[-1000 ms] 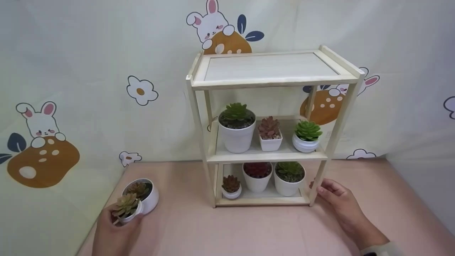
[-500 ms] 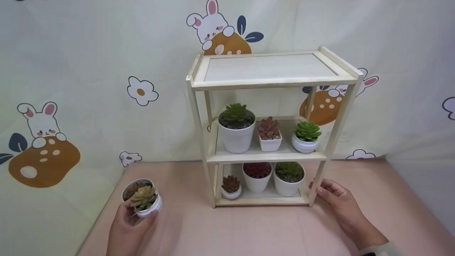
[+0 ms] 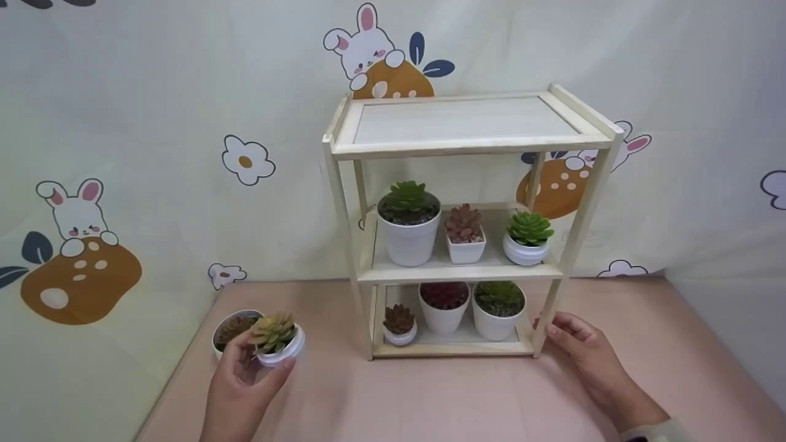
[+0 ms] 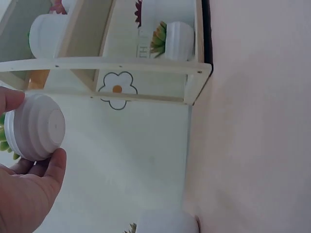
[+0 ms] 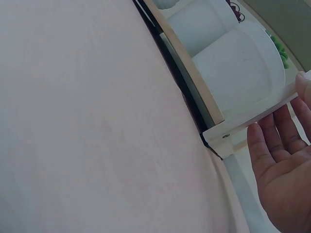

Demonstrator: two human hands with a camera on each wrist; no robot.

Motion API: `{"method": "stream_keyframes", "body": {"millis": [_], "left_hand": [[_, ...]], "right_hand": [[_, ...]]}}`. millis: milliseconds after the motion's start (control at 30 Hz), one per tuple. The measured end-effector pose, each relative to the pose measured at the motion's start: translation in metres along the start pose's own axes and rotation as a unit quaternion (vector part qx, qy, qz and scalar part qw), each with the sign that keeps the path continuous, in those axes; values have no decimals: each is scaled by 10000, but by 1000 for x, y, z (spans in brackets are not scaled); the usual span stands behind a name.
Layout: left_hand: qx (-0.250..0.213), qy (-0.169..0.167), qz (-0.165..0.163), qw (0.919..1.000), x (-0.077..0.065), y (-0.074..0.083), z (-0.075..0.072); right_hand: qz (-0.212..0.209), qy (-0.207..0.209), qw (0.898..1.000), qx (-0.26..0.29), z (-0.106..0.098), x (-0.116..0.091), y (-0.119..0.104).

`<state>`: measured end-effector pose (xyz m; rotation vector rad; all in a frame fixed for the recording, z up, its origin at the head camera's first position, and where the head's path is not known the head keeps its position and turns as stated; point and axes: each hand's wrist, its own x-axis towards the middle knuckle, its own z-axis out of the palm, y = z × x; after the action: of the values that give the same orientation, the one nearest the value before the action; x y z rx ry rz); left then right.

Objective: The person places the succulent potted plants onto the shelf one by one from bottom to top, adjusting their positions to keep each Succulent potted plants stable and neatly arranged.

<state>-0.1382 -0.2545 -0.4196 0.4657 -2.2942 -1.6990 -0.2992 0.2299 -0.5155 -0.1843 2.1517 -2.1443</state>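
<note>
My left hand (image 3: 242, 377) grips a small potted succulent (image 3: 276, 337) by its ribbed white pot, the yellow-green leaves leaning to the left. In the left wrist view the pot's round base (image 4: 56, 126) faces the camera, thumb and fingers at its sides. A larger white pot with a brownish succulent (image 3: 233, 328) stands behind that hand, partly hidden by it. At the lower right, my right hand (image 3: 583, 353) holds the front right leg of the wooden shelf rack (image 3: 460, 274). The right wrist view shows the thumb on one side of that leg (image 5: 277, 107) and the fingers on the other.
The middle shelf bears a big green succulent (image 3: 408, 236), a reddish one in a square pot (image 3: 466, 248) and a small green one (image 3: 527, 248). Three more potted plants, one dark red (image 3: 445, 316), stand on the bottom shelf. A bunny-print cloth (image 3: 153, 92) hangs behind.
My left hand has carried the small potted succulent to the right and slightly up, past the front of the larger pot. My right hand stays at the rack's leg.
</note>
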Motion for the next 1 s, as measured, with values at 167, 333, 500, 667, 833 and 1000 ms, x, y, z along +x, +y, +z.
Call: {"method": "stream_keyframes", "body": {"millis": [167, 333, 500, 667, 833, 1000], "left_hand": [[-134, -67, 213, 9997, 0, 11, 7], [-436, -188, 461, 9978, 0, 26, 15], [-643, -190, 710, 9952, 3, 40, 22], [-808, -156, 1036, 9912, 8, 56, 25], [-942, -128, 1326, 9866, 10, 78, 28], [-1419, -8, 1725, 9747, 13, 102, 37]], "right_hand": [[-6, 18, 10000, -28, 1, 1, 0], [-9, 26, 10000, -39, 2, 1, -1], [55, 17, 10000, -42, 2, 1, -2], [104, 8, 9999, 1, 2, 0, -2], [82, 10, 10000, 56, 2, 0, -1], [105, -27, 9999, -68, -1, 0, -2]]}}
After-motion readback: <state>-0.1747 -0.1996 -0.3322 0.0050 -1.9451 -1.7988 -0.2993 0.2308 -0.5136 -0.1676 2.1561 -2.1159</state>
